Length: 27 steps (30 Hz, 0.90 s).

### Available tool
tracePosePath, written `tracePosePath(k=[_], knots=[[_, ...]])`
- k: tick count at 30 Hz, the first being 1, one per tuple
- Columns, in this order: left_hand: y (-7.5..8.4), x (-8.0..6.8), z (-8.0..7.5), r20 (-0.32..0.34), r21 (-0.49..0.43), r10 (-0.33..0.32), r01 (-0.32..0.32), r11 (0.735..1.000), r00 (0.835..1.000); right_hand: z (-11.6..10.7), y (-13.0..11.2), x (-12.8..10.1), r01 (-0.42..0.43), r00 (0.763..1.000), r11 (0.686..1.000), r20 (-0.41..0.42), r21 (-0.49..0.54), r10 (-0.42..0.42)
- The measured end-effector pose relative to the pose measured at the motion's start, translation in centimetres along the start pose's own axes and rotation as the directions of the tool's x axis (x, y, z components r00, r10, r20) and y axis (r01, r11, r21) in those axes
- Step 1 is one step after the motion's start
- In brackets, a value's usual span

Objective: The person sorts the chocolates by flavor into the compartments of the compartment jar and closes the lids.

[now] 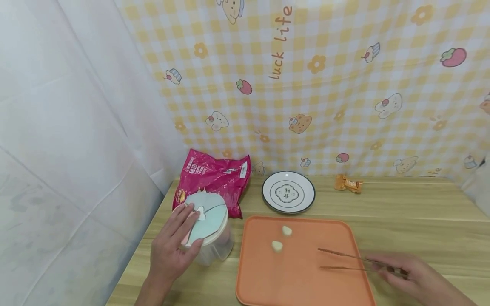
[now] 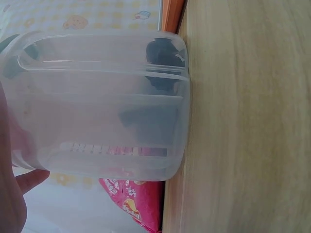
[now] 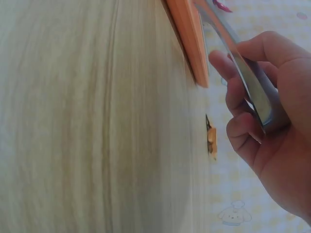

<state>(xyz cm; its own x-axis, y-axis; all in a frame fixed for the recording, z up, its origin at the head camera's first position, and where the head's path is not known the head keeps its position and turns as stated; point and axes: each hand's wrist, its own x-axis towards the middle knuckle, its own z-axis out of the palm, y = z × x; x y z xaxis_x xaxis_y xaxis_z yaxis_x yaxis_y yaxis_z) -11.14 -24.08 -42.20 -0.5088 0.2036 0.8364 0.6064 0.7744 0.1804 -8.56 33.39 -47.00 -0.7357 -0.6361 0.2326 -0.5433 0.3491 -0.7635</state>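
My left hand [image 1: 173, 250] rests on the pastel blue and pink lid [image 1: 212, 216] of a clear plastic container [image 1: 218, 250]. Its fingers stretch across the top, and the thumb lies at the near rim. Dark shapes show through the clear container wall [image 2: 97, 116] in the left wrist view; I cannot tell what they are. On the right, my right hand [image 1: 415, 275] holds metal tongs [image 1: 340, 253] with their arms spread over the orange tray [image 1: 298, 280]. Two small pale pieces [image 1: 277, 246] lie on that tray, apart from the tongs.
Behind the container lies a magenta bag [image 1: 218, 170]. A white plate with a dark rim [image 1: 273, 195] sits beyond the tray. Small orange wrapped packets [image 1: 352, 185] lie at the back right, in front of the checked curtain [image 1: 344, 93].
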Motion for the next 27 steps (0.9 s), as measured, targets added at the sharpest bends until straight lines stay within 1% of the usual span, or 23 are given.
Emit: tracePosePath(k=[5,10,12,17,21,24,27], knots=[[0.0,-0.1,0.0,-0.004,0.007,0.003,-0.003,1.000,1.000,-0.3,0.5,-0.4,-0.004,1.000,0.999,0.022,0.042,0.003],[0.1,-0.2,0.0,0.007,0.028,-0.006,0.006,1.000,1.000,-0.5,1.0,-0.6,-0.029,0.998,0.991,0.055,0.130,0.022],[0.2,-0.2,-0.1,0.014,0.038,-0.011,0.011,0.999,1.000,-0.6,1.1,-0.6,-0.038,0.998,0.992,0.057,0.121,0.031],[0.5,0.0,-0.3,0.023,0.061,-0.014,0.013,0.998,1.000,-0.5,0.8,-0.4,-0.044,0.999,0.999,0.026,0.024,0.043],[0.9,0.1,-0.6,0.066,0.122,-0.034,0.026,0.992,0.997,-0.3,0.3,-0.4,-0.060,0.998,0.997,-0.029,-0.052,0.059],[1.1,0.2,-0.8,0.107,0.151,-0.071,0.055,0.987,0.992,-0.1,0.0,-0.2,-0.059,0.997,0.995,-0.062,-0.085,0.054],[1.4,0.3,-0.7,0.116,0.130,-0.108,0.092,0.987,0.987,0.0,-0.2,-0.1,-0.059,0.995,0.991,-0.088,-0.118,0.048]])
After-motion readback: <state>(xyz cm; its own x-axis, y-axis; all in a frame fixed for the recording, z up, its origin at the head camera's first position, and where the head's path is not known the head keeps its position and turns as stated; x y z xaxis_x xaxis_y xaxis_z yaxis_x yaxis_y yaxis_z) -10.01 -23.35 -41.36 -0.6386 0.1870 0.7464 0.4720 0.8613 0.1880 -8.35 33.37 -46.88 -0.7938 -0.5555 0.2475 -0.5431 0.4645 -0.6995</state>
